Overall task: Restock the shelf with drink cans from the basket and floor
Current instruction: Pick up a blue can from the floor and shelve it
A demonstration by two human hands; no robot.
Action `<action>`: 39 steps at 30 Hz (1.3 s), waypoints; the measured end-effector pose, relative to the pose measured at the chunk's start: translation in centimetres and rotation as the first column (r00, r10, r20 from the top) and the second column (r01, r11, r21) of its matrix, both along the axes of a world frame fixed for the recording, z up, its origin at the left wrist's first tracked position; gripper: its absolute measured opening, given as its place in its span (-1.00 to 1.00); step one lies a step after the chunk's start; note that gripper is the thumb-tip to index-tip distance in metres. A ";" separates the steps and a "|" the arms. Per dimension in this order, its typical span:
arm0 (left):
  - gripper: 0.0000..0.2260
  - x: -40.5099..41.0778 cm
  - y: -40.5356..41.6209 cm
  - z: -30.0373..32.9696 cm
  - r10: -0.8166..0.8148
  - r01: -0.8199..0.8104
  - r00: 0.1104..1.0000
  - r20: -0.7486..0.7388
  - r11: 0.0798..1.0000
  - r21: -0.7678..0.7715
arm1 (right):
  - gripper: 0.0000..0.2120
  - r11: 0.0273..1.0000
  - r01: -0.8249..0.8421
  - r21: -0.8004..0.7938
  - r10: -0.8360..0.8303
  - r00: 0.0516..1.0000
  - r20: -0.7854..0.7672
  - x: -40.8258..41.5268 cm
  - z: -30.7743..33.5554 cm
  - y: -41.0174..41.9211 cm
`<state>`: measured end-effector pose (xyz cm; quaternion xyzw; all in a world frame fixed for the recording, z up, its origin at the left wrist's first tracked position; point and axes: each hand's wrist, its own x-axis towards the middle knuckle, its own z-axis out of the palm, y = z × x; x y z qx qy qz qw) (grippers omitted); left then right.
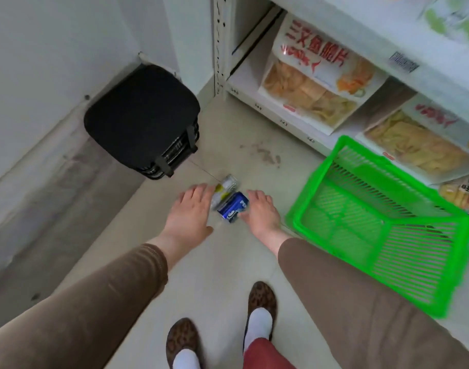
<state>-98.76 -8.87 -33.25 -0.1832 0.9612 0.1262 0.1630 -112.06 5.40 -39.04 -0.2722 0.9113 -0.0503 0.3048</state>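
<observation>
Two cans (pixel 229 201), one basket (pixel 382 225)

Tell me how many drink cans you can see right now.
2, both lying on the floor between the hands: a silver can nearer the left hand, a blue can beside the right hand. The basket looks empty.

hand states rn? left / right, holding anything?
Left hand: open, fingers straight, beside the silver can on the floor, holding nothing.
Right hand: open, fingers spread beside the blue can, holding nothing.
</observation>
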 end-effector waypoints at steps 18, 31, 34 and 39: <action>-0.16 0.2 -1.8 -13.2 0.073 -0.076 0.996 0.041 0.995 0.071 | -0.28 0.281 0.952 0.121 -0.810 0.168 0.562 1.1 -17.7 -4.3; -0.10 -5.4 1.3 16.7 0.024 -0.017 0.986 -0.163 0.999 0.045 | -0.46 0.304 0.863 -0.404 -0.640 0.499 0.584 -3.4 18.2 0.6; -0.09 -7.7 1.7 27.6 -0.008 0.011 0.969 -0.247 1.000 0.009 | -0.43 0.289 0.828 -0.480 -0.613 0.546 0.571 -4.8 29.6 1.8; -0.10 -10.6 3.6 44.5 -0.112 0.106 0.923 -0.368 0.994 -0.036 | -0.40 0.229 0.776 -0.587 -0.527 0.606 0.596 -6.0 47.4 4.1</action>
